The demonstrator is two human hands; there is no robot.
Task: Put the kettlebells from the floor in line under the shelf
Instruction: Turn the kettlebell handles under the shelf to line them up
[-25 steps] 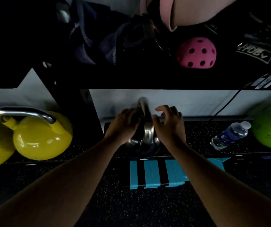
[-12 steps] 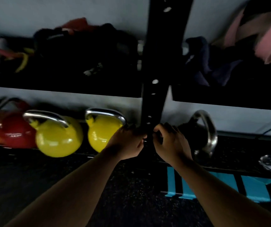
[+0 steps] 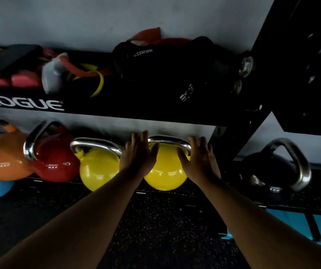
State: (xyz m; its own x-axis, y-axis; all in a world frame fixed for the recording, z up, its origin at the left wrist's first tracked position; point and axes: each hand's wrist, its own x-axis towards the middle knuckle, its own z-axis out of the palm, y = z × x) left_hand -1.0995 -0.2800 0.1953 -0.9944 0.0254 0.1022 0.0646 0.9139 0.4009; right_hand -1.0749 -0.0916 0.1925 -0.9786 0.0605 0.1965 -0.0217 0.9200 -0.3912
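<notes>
Under the shelf [image 3: 116, 111], both hands' open fingers [image 3: 142, 138] flank a yellow kettlebell [image 3: 165, 171].

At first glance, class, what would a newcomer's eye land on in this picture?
Two open hands, left hand and right hand, flank the yellow kettlebell at the centre. To its left runs a bright row under the black shelf: another yellow kettlebell, a red kettlebell and an orange kettlebell.
</notes>
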